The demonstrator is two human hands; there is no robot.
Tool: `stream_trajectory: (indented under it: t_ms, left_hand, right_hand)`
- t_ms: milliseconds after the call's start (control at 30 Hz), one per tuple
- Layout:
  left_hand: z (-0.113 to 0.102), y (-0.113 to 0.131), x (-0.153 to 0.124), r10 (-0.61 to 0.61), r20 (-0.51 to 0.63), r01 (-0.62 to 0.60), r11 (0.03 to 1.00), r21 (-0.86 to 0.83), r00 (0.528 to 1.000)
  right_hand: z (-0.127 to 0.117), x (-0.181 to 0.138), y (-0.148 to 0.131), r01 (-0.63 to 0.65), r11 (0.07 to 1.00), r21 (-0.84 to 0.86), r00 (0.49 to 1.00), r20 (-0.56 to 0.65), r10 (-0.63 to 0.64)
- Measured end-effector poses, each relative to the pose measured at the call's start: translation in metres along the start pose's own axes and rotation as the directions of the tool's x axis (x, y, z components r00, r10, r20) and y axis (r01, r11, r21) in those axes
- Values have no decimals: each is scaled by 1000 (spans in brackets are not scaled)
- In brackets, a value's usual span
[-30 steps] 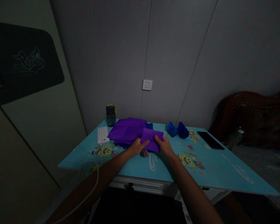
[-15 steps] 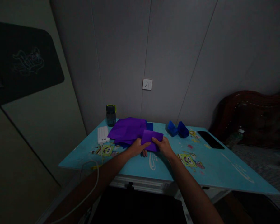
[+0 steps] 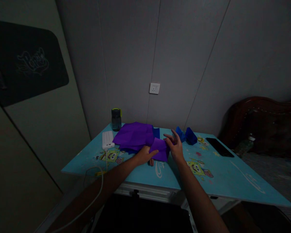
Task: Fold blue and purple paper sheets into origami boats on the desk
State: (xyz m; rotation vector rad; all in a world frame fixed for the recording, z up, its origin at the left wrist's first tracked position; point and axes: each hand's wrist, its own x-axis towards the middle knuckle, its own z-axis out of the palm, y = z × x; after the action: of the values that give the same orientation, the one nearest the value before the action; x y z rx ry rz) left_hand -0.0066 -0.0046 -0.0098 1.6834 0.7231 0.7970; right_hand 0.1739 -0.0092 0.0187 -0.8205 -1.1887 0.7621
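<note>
A folded purple sheet of paper is held up just over the desk. My left hand is closed on its left edge, thumb in front and fingers behind. My right hand is beside the paper's right edge, fingers spread and raised; its thumb is close to the edge, and whether it touches cannot be made out. Behind my left hand lies a stack of larger purple sheets, with dark blue sheets showing at its edges.
Folded blue paper shapes stand at the back right, partly behind my right hand. A phone lies farther right. At left are a dark bottle and a white power bank with a cable. The desk meets the wall.
My right hand has let go of the folded paper's front and lifted, its fingers now spreading. The paper has tilted slightly, still in my left hand. The view has shifted a little.
</note>
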Motion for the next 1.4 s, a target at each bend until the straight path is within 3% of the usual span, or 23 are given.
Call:
stream_trajectory:
  t_ms: [67, 133, 167, 233, 300, 367, 433, 600, 733, 833, 967, 1033, 1100, 1233, 1400]
  left_hand:
    - [2, 0, -2, 73, -14, -72, 994, 82, 997]
    - [3, 0, -3, 134, -17, -129, 977, 171, 991]
    - [4, 0, -3, 152, -14, -146, 968, 202, 988]
    - [5, -1, -2, 162, 3, -158, 960, 229, 987]
    - [5, -2, -1, 151, 34, -155, 958, 242, 988]
    - [5, -4, -1, 144, 62, -155, 952, 263, 988]
    - [5, -6, -1, 146, 71, -160, 951, 266, 987]
    - [4, -5, 0, 159, 8, -158, 972, 174, 987]
    - [6, -3, 3, 94, -129, -94, 996, 7, 987]
    - [6, -3, 8, 88, -222, -122, 982, -146, 971]
    - [0, -3, 9, 70, -480, -234, 928, -292, 875]
    - [-3, -3, 6, 85, -526, -271, 918, -288, 847]
    - [-5, -3, 2, 121, -471, -279, 918, -282, 874]
    - [-4, 0, -1, 200, -250, -279, 899, -339, 947]
    - [-10, 20, 8, 293, 12, -276, 913, -302, 956]
  right_hand:
    - [-6, 3, -11, 122, 983, -136, 993, 10, -121]
    - [-11, 5, -26, 233, 916, -328, 966, 184, -180]
    - [-12, 6, -35, 292, 872, -392, 926, 345, -154]
    - [-10, 8, -53, 405, 790, -461, 776, 631, -30]
    - [-3, 8, -66, 464, 739, -489, 681, 730, 55]
    - [4, 7, -70, 491, 708, -508, 640, 762, 103]
    - [9, 5, -66, 539, 647, -539, 639, 762, 103]
    - [15, 7, -47, 694, 393, -603, 659, 752, -12]
    - [22, 11, -43, 749, 310, -585, 661, 690, -294]
    - [22, 5, -37, 781, 290, -553, 622, 648, -440]
    - [13, -7, -15, 861, 244, -446, 508, 754, -416]
    - [8, -11, -5, 868, 231, -439, 496, 776, -390]
    - [5, -11, 2, 857, 238, -457, 515, 762, -391]
    - [-2, -8, 9, 830, 294, -474, 558, 693, -457]
    - [-16, -3, 19, 755, 397, -521, 655, 579, -486]
